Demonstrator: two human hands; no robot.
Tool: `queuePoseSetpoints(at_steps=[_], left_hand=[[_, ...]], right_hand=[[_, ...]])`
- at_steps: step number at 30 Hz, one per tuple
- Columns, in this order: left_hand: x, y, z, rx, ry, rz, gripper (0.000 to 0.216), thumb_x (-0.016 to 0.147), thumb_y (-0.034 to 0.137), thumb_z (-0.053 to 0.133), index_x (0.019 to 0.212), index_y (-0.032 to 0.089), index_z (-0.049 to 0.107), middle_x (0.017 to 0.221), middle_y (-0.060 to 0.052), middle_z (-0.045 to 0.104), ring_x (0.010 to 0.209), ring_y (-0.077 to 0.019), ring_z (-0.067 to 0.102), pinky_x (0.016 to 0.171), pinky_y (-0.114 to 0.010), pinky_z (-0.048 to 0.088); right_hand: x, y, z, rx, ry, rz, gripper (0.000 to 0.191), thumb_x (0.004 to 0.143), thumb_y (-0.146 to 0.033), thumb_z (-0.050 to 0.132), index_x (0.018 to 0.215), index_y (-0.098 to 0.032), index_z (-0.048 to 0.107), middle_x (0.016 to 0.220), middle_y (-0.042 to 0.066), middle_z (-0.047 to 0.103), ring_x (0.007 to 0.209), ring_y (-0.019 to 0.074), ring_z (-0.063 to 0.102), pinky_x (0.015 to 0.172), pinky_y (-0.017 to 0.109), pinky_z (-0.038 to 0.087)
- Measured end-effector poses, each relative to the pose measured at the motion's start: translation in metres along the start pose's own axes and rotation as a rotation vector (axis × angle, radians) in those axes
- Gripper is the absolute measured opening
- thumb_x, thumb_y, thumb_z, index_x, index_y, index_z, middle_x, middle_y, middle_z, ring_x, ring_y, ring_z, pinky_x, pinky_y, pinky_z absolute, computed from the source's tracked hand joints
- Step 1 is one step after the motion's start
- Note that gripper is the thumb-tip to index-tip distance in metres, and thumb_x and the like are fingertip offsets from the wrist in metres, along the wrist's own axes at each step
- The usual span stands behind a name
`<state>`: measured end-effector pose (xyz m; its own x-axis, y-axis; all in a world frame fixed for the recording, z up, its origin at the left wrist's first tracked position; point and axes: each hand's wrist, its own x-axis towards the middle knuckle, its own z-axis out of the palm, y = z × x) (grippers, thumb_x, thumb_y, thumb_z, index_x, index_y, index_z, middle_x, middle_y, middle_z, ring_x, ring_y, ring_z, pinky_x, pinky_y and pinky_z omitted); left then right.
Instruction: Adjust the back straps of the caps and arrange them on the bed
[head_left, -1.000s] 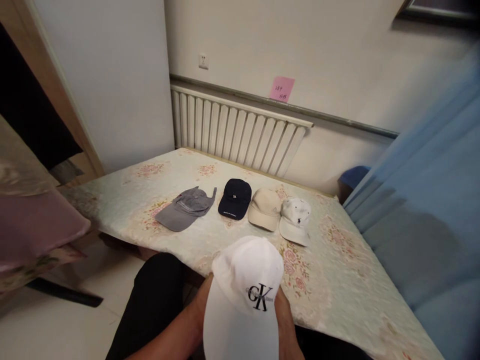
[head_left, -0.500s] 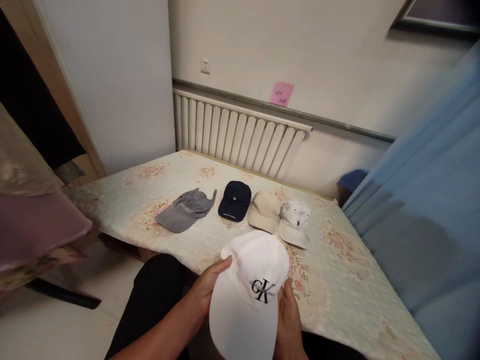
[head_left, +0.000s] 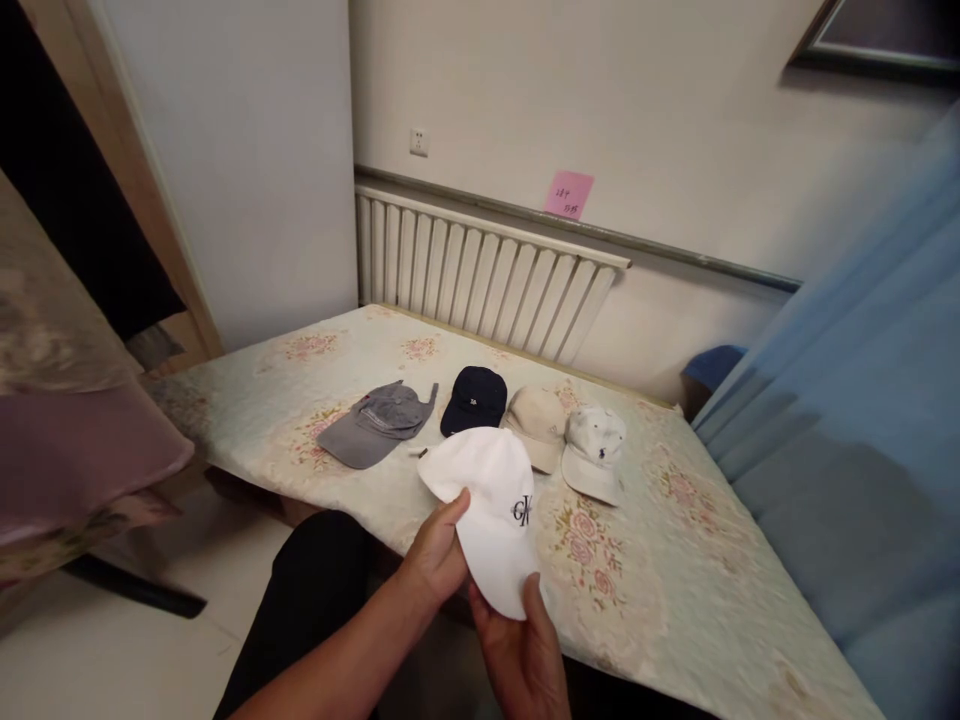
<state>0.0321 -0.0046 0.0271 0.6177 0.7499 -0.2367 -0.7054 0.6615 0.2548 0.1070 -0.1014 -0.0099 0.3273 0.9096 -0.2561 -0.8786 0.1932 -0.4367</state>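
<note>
A white baseball cap [head_left: 487, 485] with a black "CK" mark is held in front of me, its brim pointing down and to the right. My left hand [head_left: 442, 550] grips the cap's side edge near the brim, thumb on top. At the brim's front edge, my right hand [head_left: 521, 640] pinches it between thumb and fingers. Behind it on the bed lie a grey cap [head_left: 379, 425], a navy cap [head_left: 476, 397], a beige cap [head_left: 536, 420] and a whitish cap [head_left: 594, 450] with a small dark emblem. The held cap partly covers the navy and beige ones.
The caps lie on a flowered bed cover [head_left: 675, 570]. Beyond are a white radiator [head_left: 480, 270] and a pink note [head_left: 570, 194] on the wall. A blue curtain [head_left: 855, 400] hangs at the right. Pink and beige cloth [head_left: 82, 460] drapes at the left.
The white cap has turned, moving its mark to the right, and shifted up and left. My right hand has gone from the cap's side to the brim's front edge.
</note>
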Motion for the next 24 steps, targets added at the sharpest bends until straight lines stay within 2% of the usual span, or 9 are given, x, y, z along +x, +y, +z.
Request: queuePoseSetpoints(at_steps=[5, 12, 19, 22, 24], left_hand=[[-0.003, -0.006, -0.001, 0.030, 0.004, 0.021, 0.055, 0.085, 0.021, 0.057, 0.135, 0.004, 0.042, 0.106, -0.017, 0.069, 0.100, -0.0277, 0.065, 0.102, -0.040, 0.039], [-0.002, 0.004, 0.005, 0.001, -0.067, 0.159, 0.057, 0.088, 0.017, 0.053, 0.141, 0.008, 0.034, 0.121, -0.015, 0.063, 0.116, -0.0254, 0.056, 0.107, -0.038, 0.034], [-0.006, 0.004, 0.006, 0.008, -0.063, 0.132, 0.051, 0.089, 0.017, 0.052, 0.137, 0.009, 0.040, 0.123, -0.015, 0.061, 0.118, -0.0261, 0.054, 0.106, -0.038, 0.035], [-0.008, 0.000, 0.007, 0.014, -0.061, 0.129, 0.049, 0.089, 0.017, 0.052, 0.136, 0.009, 0.042, 0.122, -0.015, 0.062, 0.118, -0.0262, 0.054, 0.106, -0.038, 0.035], [-0.008, -0.004, 0.006, 0.018, -0.064, 0.122, 0.049, 0.088, 0.018, 0.053, 0.135, 0.007, 0.043, 0.120, -0.015, 0.063, 0.118, -0.0267, 0.054, 0.106, -0.038, 0.035]], right_hand=[[0.005, 0.001, -0.010, 0.007, 0.132, -0.001, 0.058, 0.076, -0.024, 0.070, 0.130, -0.027, 0.050, 0.114, 0.004, 0.068, 0.097, 0.0204, 0.066, 0.081, 0.036, 0.054], [0.012, -0.014, -0.023, 0.008, 0.184, -0.048, 0.064, 0.071, -0.018, 0.073, 0.130, -0.023, 0.048, 0.102, 0.004, 0.072, 0.086, 0.0193, 0.069, 0.073, 0.034, 0.056], [0.014, -0.018, -0.032, -0.028, 0.190, -0.115, 0.066, 0.073, -0.022, 0.072, 0.133, -0.027, 0.044, 0.102, 0.002, 0.072, 0.084, 0.0170, 0.069, 0.068, 0.030, 0.055], [0.011, -0.015, -0.028, 0.022, 0.178, -0.133, 0.060, 0.077, -0.027, 0.069, 0.132, -0.032, 0.044, 0.106, 0.001, 0.071, 0.086, 0.0156, 0.068, 0.070, 0.030, 0.054], [0.008, -0.011, -0.023, 0.054, 0.135, -0.101, 0.054, 0.079, -0.030, 0.067, 0.130, -0.031, 0.047, 0.110, 0.003, 0.069, 0.092, 0.0179, 0.067, 0.073, 0.033, 0.054]])
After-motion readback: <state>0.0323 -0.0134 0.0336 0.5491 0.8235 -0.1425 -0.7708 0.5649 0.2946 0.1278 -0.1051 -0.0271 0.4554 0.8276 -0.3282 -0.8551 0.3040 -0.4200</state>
